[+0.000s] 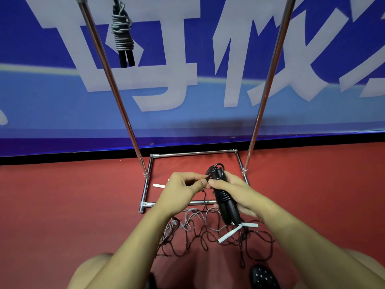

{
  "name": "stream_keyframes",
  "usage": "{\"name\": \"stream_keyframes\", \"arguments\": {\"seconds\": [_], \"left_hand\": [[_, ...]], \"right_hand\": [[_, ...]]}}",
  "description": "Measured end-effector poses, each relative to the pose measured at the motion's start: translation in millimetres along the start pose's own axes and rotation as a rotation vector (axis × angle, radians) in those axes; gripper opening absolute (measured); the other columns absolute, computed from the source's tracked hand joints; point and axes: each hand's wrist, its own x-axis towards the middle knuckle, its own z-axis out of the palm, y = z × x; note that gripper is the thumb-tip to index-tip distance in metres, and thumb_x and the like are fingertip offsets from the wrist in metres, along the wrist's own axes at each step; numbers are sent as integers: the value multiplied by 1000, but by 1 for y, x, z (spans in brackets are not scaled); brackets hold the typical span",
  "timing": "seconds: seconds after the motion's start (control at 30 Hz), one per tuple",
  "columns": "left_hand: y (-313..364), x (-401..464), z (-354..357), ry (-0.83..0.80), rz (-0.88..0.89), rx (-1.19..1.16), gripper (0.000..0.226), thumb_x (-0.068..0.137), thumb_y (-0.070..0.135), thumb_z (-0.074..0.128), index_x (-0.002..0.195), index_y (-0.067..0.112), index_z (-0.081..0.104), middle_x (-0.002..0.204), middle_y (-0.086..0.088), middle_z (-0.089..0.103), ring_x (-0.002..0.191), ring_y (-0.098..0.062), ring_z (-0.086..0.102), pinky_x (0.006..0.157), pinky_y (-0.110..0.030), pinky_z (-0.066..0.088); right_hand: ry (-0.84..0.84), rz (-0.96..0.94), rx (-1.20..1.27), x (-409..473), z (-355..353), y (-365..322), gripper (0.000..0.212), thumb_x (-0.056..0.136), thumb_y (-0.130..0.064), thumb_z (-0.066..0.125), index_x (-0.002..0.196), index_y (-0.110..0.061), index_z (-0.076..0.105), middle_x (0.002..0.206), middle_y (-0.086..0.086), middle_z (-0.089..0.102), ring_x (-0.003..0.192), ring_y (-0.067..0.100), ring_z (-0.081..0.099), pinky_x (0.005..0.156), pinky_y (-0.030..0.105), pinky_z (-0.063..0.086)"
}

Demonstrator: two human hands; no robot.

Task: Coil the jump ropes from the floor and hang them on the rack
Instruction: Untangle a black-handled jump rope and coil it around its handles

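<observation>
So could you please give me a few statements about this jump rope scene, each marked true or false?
1. A coiled grey rope hangs on the rack. True.
2. The right hand holds black handles wrapped in cord. True.
3. The left hand rests flat on the floor. False: it pinches the cord beside the handles.
4. No rope lies on the floor. False: loose tangled cords lie there.

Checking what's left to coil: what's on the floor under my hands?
Loose tangled ropes, grey and dark, with white handles, lie on the red floor. The hands and forearms cover part of the tangle.
</observation>
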Motion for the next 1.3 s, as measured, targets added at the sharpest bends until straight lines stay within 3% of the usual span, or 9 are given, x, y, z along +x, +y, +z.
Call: {"name": "stream_keyframes", "arguments": {"seconds": [0.17, 0.33, 0.5, 0.6, 0.7, 0.87, 1.03, 1.2, 1.3], "left_hand": [[-1, 1, -3, -7, 0, 25, 15, 98, 12, 67, 104, 12, 80, 87, -2, 79, 67, -7, 65, 64, -16, 47], [2, 1, -2, -15, -131, -3, 28, 95, 33, 70, 85, 7, 75, 72, -8, 73, 38, -16, 42, 43, -22, 33], [1, -1, 0, -341, -460, -137, 70, 106, 52, 29, 80, 5, 73, 53, -13, 61, 32, -14, 34, 35, -20, 25], [-2, -3, 1, -428, -525, -269, 63, 106, 40, 24, 82, 5, 71, 55, -12, 63, 37, -17, 51, 39, -22, 34], [-2, -2, 2, -322, -448, -383, 47, 108, 31, 35, 83, 6, 67, 53, -7, 57, 39, -15, 48, 42, -22, 35], [-6, 6, 2, -102, -268, -419, 29, 102, 24, 58, 89, 4, 75, 56, -3, 55, 43, -11, 47, 44, -18, 38], [-7, 6, -4, 27, -197, -190, 17, 98, 23, 67, 96, 10, 79, 72, -4, 72, 46, -12, 35, 47, -21, 29], [-5, 8, -7, 149, -162, 28, 40, 100, 38, 63, 74, 11, 78, 76, 14, 73, 74, -4, 62, 76, -24, 41], [-10, 11, -7, 210, -144, 80, 44, 100, 41, 61, 74, 10, 76, 81, 2, 70, 77, -9, 61, 71, -12, 40]], "right_hand": [[-67, -124, -90, 1, -1, -3, 39, 98, -20, 68, 133, -24, 52, 98, 16, 72, 72, 33, 67, 59, 34, 52], [-2, -204, -127, 4, -7, -7, 15, 99, -15, 66, 111, -5, 64, 74, 10, 60, 59, 23, 53, 56, 29, 46], [37, -218, -73, 3, -12, -10, 17, 100, -18, 64, 109, -5, 62, 71, 6, 57, 57, 21, 51, 58, 30, 45], [157, -241, 17, 4, -19, -14, 28, 99, -18, 65, 116, 3, 59, 70, 5, 58, 60, 22, 58, 58, 30, 49], [247, -240, 41, 2, -30, -22, 21, 100, -17, 64, 115, -3, 62, 78, 9, 67, 73, 27, 73, 63, 30, 57], [281, -224, -34, -1, -38, -28, 26, 98, -21, 68, 117, -3, 62, 103, 25, 74, 64, 20, 65, 61, 31, 53], [249, -244, -47, -1, -39, -27, 16, 99, -18, 67, 110, -8, 64, 84, 9, 70, 61, 20, 57, 58, 31, 48], [250, -247, -63, 1, -37, -26, 19, 97, -17, 69, 113, -7, 66, 77, 6, 60, 62, 20, 54, 58, 30, 46], [204, -193, 30, 1, -33, -28, 34, 97, -31, 66, 118, -4, 63, 82, 10, 60, 62, 20, 56, 58, 30, 48]]}}
